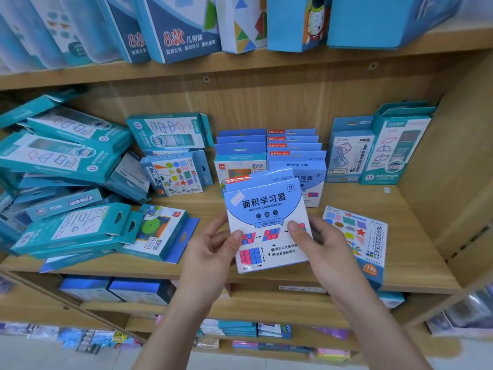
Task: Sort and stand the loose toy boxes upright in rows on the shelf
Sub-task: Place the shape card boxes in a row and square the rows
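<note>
While thumbs press its front, both hands (266, 244) grip the blue box (266, 220).

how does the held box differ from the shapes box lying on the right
Left hand and right hand grip the held box; the shapes box lies flat on the shelf. The held box shows pink-blue grids, the shapes box a red star. Both are blue and white.
</note>
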The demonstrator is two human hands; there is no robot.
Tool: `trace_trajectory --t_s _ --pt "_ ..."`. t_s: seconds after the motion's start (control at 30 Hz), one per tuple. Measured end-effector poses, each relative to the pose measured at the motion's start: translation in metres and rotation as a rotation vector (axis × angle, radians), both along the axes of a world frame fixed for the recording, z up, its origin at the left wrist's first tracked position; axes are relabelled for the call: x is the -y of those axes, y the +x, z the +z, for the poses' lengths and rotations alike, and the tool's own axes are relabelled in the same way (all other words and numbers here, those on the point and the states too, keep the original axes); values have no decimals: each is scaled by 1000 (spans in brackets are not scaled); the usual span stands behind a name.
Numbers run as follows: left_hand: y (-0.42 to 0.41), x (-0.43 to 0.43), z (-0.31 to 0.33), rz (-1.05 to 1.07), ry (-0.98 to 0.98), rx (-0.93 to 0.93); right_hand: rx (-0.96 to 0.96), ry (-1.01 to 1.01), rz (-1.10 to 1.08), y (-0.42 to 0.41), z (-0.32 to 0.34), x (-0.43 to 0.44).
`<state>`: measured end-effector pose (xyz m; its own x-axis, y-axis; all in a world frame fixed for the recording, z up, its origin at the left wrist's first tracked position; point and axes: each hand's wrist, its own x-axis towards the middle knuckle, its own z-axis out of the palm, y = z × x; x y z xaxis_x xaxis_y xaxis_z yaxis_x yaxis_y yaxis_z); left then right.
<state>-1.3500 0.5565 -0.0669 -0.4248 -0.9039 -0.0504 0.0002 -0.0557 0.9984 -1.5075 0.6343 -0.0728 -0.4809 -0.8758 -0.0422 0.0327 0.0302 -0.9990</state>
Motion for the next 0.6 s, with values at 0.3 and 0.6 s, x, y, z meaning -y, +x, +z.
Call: trace_trajectory --t_s 0.3,0.6 --pt "5 16 -35 247 -45 50 -1155 517 -175 -31 -38 -6" --pt "-13 23 -47 293 108 -68 -1193 681 50 -28 -51 -16"
